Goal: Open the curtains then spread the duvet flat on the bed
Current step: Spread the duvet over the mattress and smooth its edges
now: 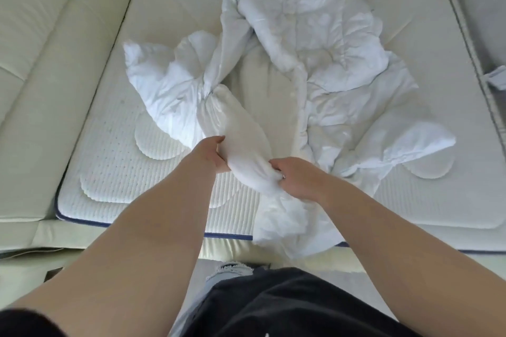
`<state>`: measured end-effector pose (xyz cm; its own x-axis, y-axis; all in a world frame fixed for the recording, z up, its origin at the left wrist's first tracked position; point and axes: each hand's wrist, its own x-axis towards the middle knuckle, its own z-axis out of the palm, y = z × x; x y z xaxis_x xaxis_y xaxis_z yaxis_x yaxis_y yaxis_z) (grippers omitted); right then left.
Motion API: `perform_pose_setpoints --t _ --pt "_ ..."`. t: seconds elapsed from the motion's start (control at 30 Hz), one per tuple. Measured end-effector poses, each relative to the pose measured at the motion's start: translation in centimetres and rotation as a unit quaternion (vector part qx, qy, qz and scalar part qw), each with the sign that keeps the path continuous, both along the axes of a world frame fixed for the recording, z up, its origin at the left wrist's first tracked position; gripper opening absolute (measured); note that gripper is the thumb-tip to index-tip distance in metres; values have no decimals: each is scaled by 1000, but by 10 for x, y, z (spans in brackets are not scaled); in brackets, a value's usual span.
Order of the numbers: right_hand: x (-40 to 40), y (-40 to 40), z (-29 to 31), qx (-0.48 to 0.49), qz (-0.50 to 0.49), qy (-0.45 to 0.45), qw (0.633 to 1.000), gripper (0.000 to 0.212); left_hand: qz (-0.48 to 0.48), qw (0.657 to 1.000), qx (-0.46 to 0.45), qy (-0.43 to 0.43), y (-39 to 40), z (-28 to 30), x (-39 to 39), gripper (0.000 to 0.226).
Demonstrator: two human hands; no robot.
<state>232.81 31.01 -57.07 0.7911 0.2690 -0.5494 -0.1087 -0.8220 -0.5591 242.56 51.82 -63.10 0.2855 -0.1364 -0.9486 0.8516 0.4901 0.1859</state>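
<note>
On the bare mattress, both hands' fingers curl tight around the crumpled duvet.

One duvet, one mattress, two hands

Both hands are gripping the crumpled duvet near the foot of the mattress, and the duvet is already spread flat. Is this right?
Not quite. The head view shows the duvet still bunched, not flat. The left hand and right hand do grip it near the foot of the mattress.

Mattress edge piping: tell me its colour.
Dark blue piping along the mattress's near edge, clearest in the head view.
</note>
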Motion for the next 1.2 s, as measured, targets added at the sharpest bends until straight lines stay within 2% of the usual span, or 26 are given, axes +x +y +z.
perform_pose_setpoints --t 0.13,0.2,0.23,0.27,0.33,0.4,0.47,0.6,0.7,0.77,0.8,0.87,0.9,0.93,0.97,1.03,1.1,1.2 --pt "-7 -39 -28 -224 -47 12 973 47 -42 987 110 -106 -22 -3 -8 31" --pt "-1 -36 -37 -256 -93 -18 962 61 -86 956 237 -151 -27 2 -21 27" --pt "5 -27 -41 -236 -97 -49 966 77 -113 937 280 -176 -29 4 -31 24" --pt "11 -15 -42 -194 -70 -79 975 93 -130 929 283 -199 -32 7 -44 22" --pt "21 19 -45 -108 47 -105 988 113 -136 945 203 -218 -35 16 -69 26" --pt "25 51 -46 -54 109 -83 989 118 -123 959 134 -218 -25 22 -84 32" --pt "27 73 -47 -18 83 -83 993 100 -94 966 119 -207 1 28 -90 35" --pt "34 102 -36 42 -4 -138 989 29 -55 986 31 -153 61 27 -90 36" --pt "40 117 -22 122 -82 -105 984 26 30 997 19 -68 98 10 -75 51" --pt "41 117 -13 204 -160 -76 963 18 97 995 17 -23 109 -4 -64 68" --pt "41 117 -7 216 -170 -80 958 16 129 992 6 -12 111 -11 -57 70" --pt "39 123 0 196 -165 -89 962 18 182 981 -64 0 113 -22 -42 62" --pt "38 127 2 172 -157 -91 968 19 200 974 -102 -2 113 -25 -34 53" --pt "35 134 2 141 -148 -87 975 20 193 976 -100 -9 117 -27 -24 40" --pt "31 136 -1 95 -123 -76 985 24 168 983 -59 -31 123 -28 -17 28" --pt "25 151 -12 -51 -31 -35 998 33 106 992 49 -48 156 -32 1 19" --pt "15 162 -26 -178 24 5 984 33 17 981 187 -58 200 -28 12 13" --pt "11 184 -34 -268 -2 40 963 34 35 988 134 -63 260 -24 16 23"
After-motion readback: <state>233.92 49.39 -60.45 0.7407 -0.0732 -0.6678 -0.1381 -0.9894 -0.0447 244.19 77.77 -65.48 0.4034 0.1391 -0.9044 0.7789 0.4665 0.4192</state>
